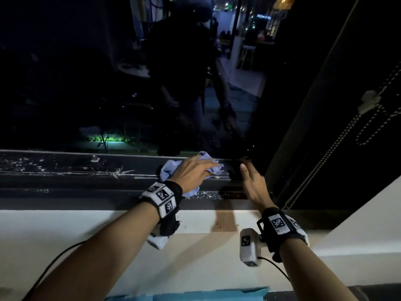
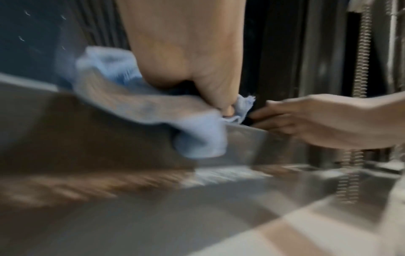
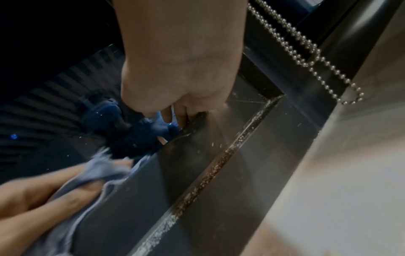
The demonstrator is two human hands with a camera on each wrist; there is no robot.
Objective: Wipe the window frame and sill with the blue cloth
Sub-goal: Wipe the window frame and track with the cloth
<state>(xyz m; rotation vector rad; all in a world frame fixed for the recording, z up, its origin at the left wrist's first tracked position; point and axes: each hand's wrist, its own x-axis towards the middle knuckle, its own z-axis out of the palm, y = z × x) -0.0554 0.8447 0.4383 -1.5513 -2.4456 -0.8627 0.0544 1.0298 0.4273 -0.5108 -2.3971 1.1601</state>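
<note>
The crumpled blue cloth lies on the dark bottom rail of the window frame, right of the middle. My left hand lies over it, fingers pointing right. In the left wrist view the thumb pinches the cloth against the rail. My right hand is just right of the cloth near the frame's corner, fingers straight and touching the rail, holding nothing. In the right wrist view the cloth is bunched between the fingers of my left hand. The white sill runs below the frame.
White specks and dirt cover the rail at the left. Grit lines the groove near the corner. A bead chain hangs along the dark upright at the right. A brown stain marks the sill. The glass is dark with reflections.
</note>
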